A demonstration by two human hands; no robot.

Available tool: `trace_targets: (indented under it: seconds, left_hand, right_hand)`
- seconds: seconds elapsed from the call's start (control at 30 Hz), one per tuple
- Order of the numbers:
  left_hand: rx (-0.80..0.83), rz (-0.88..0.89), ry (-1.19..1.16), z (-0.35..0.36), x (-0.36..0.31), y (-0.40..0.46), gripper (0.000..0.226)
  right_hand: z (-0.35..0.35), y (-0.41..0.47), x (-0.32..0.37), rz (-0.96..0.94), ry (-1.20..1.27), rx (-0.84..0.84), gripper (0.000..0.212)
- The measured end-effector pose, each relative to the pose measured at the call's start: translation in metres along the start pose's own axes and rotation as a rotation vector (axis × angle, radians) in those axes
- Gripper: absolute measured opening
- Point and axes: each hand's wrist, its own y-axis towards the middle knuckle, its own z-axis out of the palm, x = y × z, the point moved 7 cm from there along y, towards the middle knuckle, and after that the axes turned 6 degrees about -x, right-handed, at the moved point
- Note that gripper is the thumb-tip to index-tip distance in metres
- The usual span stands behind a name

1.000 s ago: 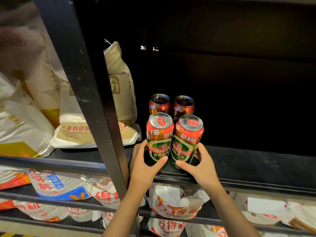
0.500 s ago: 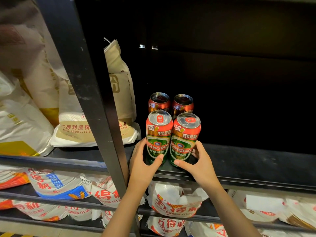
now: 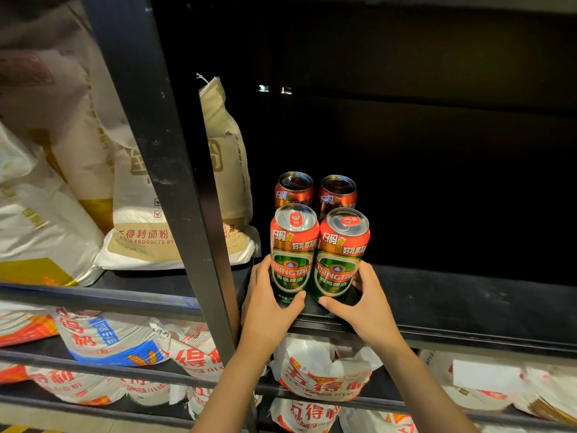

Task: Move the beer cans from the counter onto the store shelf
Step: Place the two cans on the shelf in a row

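Observation:
Two green and red beer cans stand upright side by side near the front edge of the dark store shelf (image 3: 452,310). My left hand (image 3: 268,304) wraps the base of the left front can (image 3: 293,248). My right hand (image 3: 365,304) wraps the base of the right front can (image 3: 342,254). Right behind them stand two more cans, the back left can (image 3: 293,189) and the back right can (image 3: 337,192), mostly hidden by the front pair. The counter is out of view.
A black upright post (image 3: 175,170) of the rack stands just left of the cans. A tan flour sack (image 3: 187,214) leans on the same shelf behind the post. Bagged goods (image 3: 324,373) fill the shelves below. The shelf stretches dark and bare to the right.
Both hands have pushed the front two cans slightly back on the shelf, and the right can now stands upright instead of tilted. The back cans stayed put.

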Motion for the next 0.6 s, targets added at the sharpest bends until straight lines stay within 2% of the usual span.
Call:
trace_targets:
  seconds: [0.2, 0.43, 0.6]
  left_hand:
    - [-0.018, -0.059, -0.034, 0.0, 0.006, 0.0, 0.083]
    - [-0.088, 0.007, 0.012, -0.006, -0.002, 0.0, 0.066]
    - [-0.09, -0.012, -0.014, -0.005, -0.001, 0.0, 0.07]
  right_hand:
    - [-0.001, 0.0, -0.004, 0.017, -0.004, -0.04, 0.076]
    - [0.0, 0.0, -0.002, 0.028, -0.019, -0.043, 0.067]
    - [0.001, 0.001, 0.0, 0.027, -0.033, -0.058, 0.068]
